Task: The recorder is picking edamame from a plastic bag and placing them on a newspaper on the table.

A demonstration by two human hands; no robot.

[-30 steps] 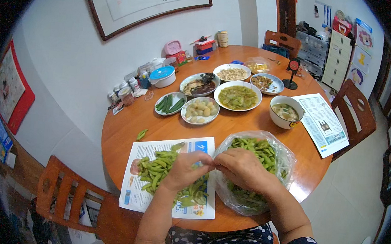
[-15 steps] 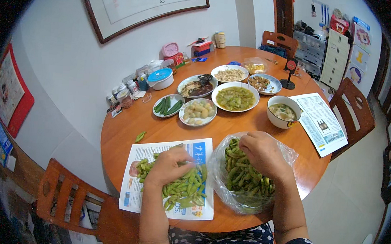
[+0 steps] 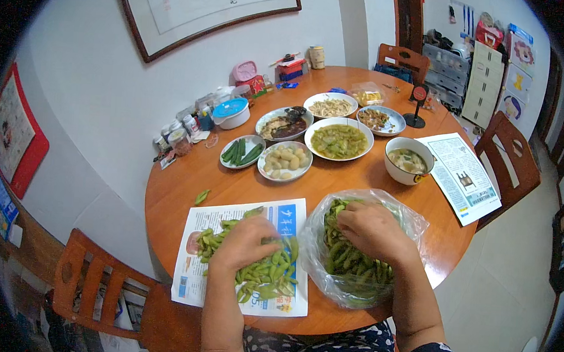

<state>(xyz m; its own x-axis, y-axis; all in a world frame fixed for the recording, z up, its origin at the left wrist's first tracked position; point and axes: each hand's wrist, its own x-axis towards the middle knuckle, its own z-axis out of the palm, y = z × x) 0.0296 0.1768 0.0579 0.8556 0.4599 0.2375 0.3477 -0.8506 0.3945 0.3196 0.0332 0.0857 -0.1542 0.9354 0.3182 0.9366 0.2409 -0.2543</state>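
My left hand [image 3: 247,243] is over loose green soybean pods [image 3: 276,270] spread on a sheet of newspaper [image 3: 188,289]. Its fingers curl inward, slightly blurred, and whatever they hold is hidden. To the right, a clear plastic bag [image 3: 312,271] lies open, full of darker soybean pods [image 3: 357,271]. My right hand [image 3: 372,230] reaches over the bag's mouth with fingers bent down at the pods. Its fingertips are partly covered, so I cannot make out what is between them. A single pod [image 3: 202,197] rests on the table beyond the newspaper.
On the round wooden table [image 3: 175,227] stand a plate of okra [image 3: 242,151], a plate of pale round pieces [image 3: 285,162], a dish of green vegetables [image 3: 339,139] and a soup bowl [image 3: 409,161]. Another newspaper [image 3: 463,177] lies right. Chairs [image 3: 98,281] flank the table.
My right hand has moved slightly lower and left, deeper over the pods in the bag. My left hand has shifted only a little over the pile.
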